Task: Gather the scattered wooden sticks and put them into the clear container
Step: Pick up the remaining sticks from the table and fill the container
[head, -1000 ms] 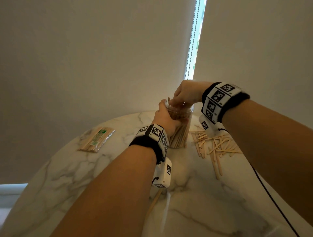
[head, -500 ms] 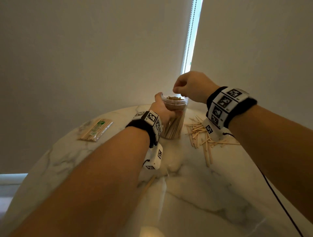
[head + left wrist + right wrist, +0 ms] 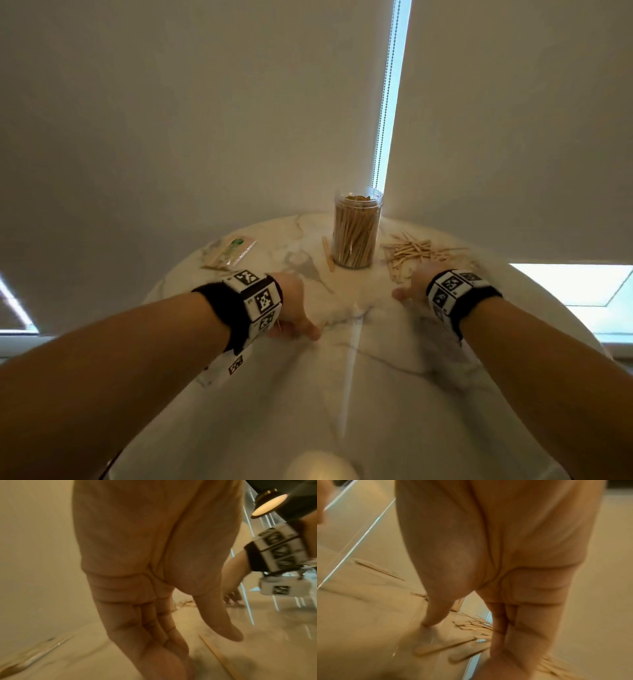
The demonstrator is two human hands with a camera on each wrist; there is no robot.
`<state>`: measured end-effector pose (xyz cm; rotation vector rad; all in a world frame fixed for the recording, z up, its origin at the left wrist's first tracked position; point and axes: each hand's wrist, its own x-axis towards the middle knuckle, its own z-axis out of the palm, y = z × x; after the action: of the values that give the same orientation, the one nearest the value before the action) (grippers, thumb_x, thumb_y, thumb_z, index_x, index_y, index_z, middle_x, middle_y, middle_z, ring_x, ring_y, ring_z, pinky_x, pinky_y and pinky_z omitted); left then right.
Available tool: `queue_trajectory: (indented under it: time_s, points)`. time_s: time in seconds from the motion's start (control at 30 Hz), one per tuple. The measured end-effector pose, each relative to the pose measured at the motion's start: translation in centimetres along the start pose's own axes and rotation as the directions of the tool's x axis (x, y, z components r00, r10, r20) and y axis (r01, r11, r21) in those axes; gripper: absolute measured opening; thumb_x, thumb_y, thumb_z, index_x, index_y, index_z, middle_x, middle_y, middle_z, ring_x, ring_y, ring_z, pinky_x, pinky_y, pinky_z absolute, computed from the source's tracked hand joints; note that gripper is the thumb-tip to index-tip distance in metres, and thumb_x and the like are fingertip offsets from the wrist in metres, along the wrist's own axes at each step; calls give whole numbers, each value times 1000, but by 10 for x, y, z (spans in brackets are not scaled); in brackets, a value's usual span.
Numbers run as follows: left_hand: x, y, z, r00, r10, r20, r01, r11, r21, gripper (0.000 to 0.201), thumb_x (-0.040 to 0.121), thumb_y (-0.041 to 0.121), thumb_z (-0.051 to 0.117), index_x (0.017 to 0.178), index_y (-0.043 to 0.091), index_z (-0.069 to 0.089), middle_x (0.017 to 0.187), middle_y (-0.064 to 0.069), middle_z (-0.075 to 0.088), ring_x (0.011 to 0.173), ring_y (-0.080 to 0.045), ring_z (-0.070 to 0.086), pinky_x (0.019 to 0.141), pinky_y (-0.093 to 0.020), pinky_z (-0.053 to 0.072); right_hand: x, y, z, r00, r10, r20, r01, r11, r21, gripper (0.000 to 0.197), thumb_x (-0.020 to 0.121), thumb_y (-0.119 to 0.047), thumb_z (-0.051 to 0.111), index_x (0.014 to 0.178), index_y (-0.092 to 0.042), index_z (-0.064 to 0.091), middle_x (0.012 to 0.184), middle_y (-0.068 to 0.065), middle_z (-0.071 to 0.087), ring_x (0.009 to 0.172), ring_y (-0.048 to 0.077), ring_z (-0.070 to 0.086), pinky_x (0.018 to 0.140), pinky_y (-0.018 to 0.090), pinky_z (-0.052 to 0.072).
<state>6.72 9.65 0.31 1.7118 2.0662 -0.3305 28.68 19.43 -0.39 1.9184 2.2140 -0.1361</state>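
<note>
Marble-patterned and round, the desk (image 3: 359, 377) carries both hands low and forward of the person. Nearest, the left hand (image 3: 291, 308) hovers just over the marble with its grip loose, fingers straight and holding nothing, a lone stick (image 3: 221, 657) just beside its thumb. Across from it, the right hand (image 3: 416, 286) reaches palm-down, grip wide and empty, thumb touching the desk at the near edge of the loose sticks (image 3: 411, 253), apparently placed to rake them together. Beyond stands the jar (image 3: 356, 229), upright, lidless and already packed with sticks, one more stick (image 3: 328, 253) lying just left of it. A wrapped packet (image 3: 229, 251) lies far left.
</note>
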Motion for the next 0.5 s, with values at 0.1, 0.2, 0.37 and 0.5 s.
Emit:
queue_trajectory:
  time_s: [0.1,0.2,0.37,0.5]
  points:
    - [-9,5,18,999,35,38,-38,996,79,35,85,40,77,79,6,72,65,-1,66,44,-11,56,64,-26,56,8,-4,2,1000,0,19,-1,1000,27,32,87,-41,73,96,-10,67,98,6,66,98,25,64,78,29,49]
    - [-11,11,22,996,50,78,-54,997,56,27,93,25,68,93,-1,74,78,-7,69,49,-14,59,71,-29,58,4,-10,2,1000,-19,1,19,1000,16,17,90,-21,68,79,-10,62,83,4,58,85,21,55,73,29,49]
    - [-10,20,17,999,37,-35,-35,998,55,27,101,23,51,90,4,67,68,-2,59,55,-14,54,64,-28,50,-11,-9,3,997,-24,70,27,999,-43,27,93,-24,64,116,-10,67,86,4,57,88,20,53,74,26,44]
    - [5,25,2,976,21,-216,-57,985,-162,29,102,15,50,117,-5,66,106,-13,69,95,-30,66,68,-28,43,-26,-4,5,995,-26,101,32,998,-50,36,101,-23,50,132,-7,58,123,10,62,95,20,50,90,29,49]
